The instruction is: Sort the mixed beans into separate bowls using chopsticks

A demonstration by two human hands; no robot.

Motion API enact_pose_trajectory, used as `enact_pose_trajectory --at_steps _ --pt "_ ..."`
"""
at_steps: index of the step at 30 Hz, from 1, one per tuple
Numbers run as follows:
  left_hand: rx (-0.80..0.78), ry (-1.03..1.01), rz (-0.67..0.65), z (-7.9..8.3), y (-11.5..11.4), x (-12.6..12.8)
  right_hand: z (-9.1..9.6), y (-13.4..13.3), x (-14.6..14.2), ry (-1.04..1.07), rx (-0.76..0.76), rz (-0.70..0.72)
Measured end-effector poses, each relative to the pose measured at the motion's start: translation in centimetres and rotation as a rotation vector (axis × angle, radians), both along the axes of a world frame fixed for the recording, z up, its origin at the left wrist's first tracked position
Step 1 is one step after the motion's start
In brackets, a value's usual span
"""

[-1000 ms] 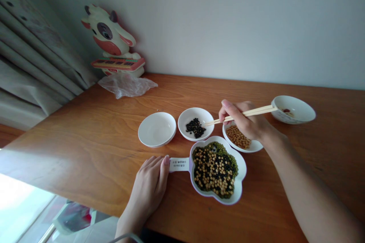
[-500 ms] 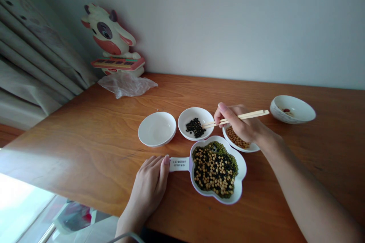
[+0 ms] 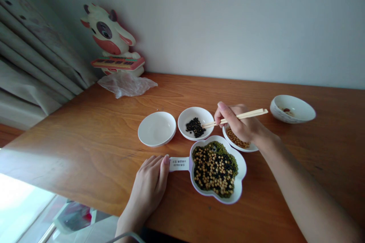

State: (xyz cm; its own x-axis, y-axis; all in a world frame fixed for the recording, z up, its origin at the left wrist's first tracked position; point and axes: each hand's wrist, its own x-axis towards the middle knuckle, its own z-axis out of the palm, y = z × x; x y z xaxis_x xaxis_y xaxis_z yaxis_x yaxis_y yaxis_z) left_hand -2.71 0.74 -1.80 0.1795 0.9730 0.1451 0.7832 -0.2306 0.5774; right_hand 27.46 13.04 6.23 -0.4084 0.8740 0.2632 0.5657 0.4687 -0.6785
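My right hand (image 3: 241,123) is closed around a pair of wooden chopsticks (image 3: 248,114), their tips over the small white dish of black beans (image 3: 195,123). Under that hand sits a small dish of yellow beans (image 3: 238,141), partly hidden. A flower-shaped white dish (image 3: 241,169) full of mixed yellow, black and green beans lies in front of me. My left hand (image 3: 149,186) rests flat on the table, fingers together, the thumb tip touching the dish's labelled handle (image 3: 179,164). An empty white dish (image 3: 156,128) stands to the left.
A white bowl (image 3: 292,108) with a few reddish bits sits at the far right of the wooden table (image 3: 85,129). A cow-shaped toy (image 3: 112,41) and a crumpled clear plastic bag (image 3: 127,83) stand at the back left by the curtain (image 3: 28,53). The table's near edge runs at lower left.
My right hand has moved left with the chopsticks, away from the far right bowl, bringing their tips closer over the black bean dish. The left hand has stayed put.
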Motion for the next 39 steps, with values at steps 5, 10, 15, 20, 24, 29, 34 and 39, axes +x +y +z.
enact_pose_trajectory --at_steps 5,10,15,20,24,29,34,39 --pt "0.022 -0.006 -0.008 0.0 0.1 0.0 0.0 -0.2 -0.3 0.025 0.045 -0.016" --pt "0.027 -0.004 -0.005 0.0 0.1 0.0 0.2 -0.4 -0.3 0.042 0.061 -0.014" --pt "0.02 0.006 -0.008 0.0 0.0 -0.1 1.7 -0.8 0.2 0.07 0.089 -0.031" --pt "0.016 0.013 0.0 -0.2 0.0 -0.1 5.1 -1.8 3.0 0.126 0.117 -0.149" --pt "0.008 0.001 0.012 -0.2 0.0 -0.1 7.3 -2.9 5.3 0.095 0.0 -0.244" --pt "-0.011 -0.001 0.016 -0.2 0.0 -0.2 7.9 -3.4 6.8 -0.038 -0.116 -0.293" --pt "-0.005 0.005 0.02 -0.1 0.1 -0.2 8.0 -3.8 6.7 -0.088 -0.186 -0.247" --pt "0.02 0.008 0.026 0.0 0.2 0.0 8.4 -4.7 3.7 -0.114 -0.236 -0.086"
